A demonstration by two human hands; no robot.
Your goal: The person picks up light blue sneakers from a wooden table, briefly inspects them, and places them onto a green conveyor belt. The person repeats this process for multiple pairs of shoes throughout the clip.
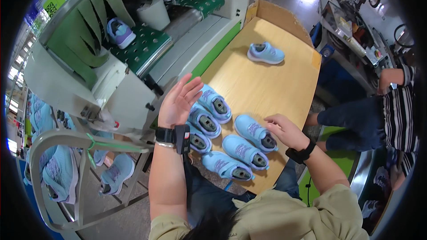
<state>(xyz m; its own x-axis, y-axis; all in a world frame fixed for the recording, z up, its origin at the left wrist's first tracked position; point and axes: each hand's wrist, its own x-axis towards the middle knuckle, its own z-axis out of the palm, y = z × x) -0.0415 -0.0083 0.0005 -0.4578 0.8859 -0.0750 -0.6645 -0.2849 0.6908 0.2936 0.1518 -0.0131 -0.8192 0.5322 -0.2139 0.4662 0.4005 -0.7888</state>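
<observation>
My left hand (181, 95) is raised, fingers stretched out and holding nothing. Below and to its right, three light-blue sneakers (205, 122) with dark grey lasts inside lie on the near part of a wooden table (249, 80). Closer to my body, three more such sneakers (243, 151) sit side by side at a slant. My right hand (287, 130) is beside the rightmost one, fingers extended and loosely together; whether it touches that shoe I cannot tell. Another blue sneaker (266, 54) stands alone toward the table's far end. Dark bands are on both wrists.
At the left stands a machine with a green perforated conveyor (142, 46), hanging strips and a sneaker (120, 34) on it. A metal rack (82, 140) at lower left carries several blue sneakers. To the right, a person in a striped shirt (400, 115) stands near a cluttered bench (344, 22).
</observation>
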